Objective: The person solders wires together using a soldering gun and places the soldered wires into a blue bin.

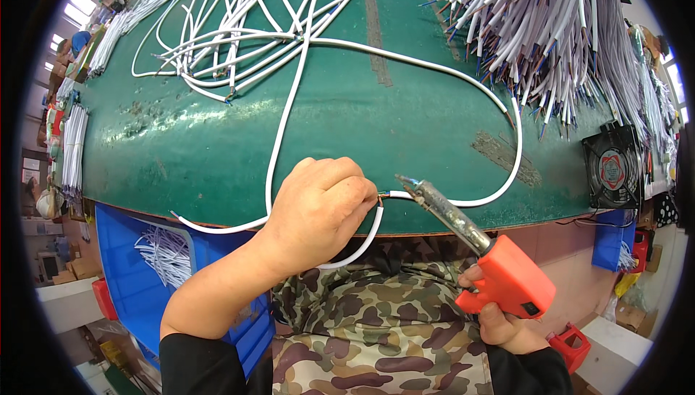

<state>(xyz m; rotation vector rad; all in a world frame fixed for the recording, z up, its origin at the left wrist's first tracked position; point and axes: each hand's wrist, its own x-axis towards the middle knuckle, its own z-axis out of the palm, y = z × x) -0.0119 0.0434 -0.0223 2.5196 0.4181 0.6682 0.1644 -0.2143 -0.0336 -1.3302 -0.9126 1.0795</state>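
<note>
My left hand (pixel 324 203) is closed at the table's front edge, its thumb and fingertips pinching a white cable (pixel 420 199). At the fingertips, stripped coloured wire ends (pixel 382 196) meet, and a short white length of cable curves down below them. In my right hand (pixel 501 326) is a soldering gun (pixel 512 279) with a red grip and a metal barrel. The gun points up and left; its tip lies just right of the wire ends, and I cannot tell whether it touches the cable. What sits inside the left fingers is hidden.
A loose tangle of white cables (pixel 239 47) lies across the green table (pixel 405 127). A thick bundle of cables (pixel 543 26) stands far right, above a small black fan (pixel 612 167). Blue bins (pixel 127 250) holding cables are below the table's left edge.
</note>
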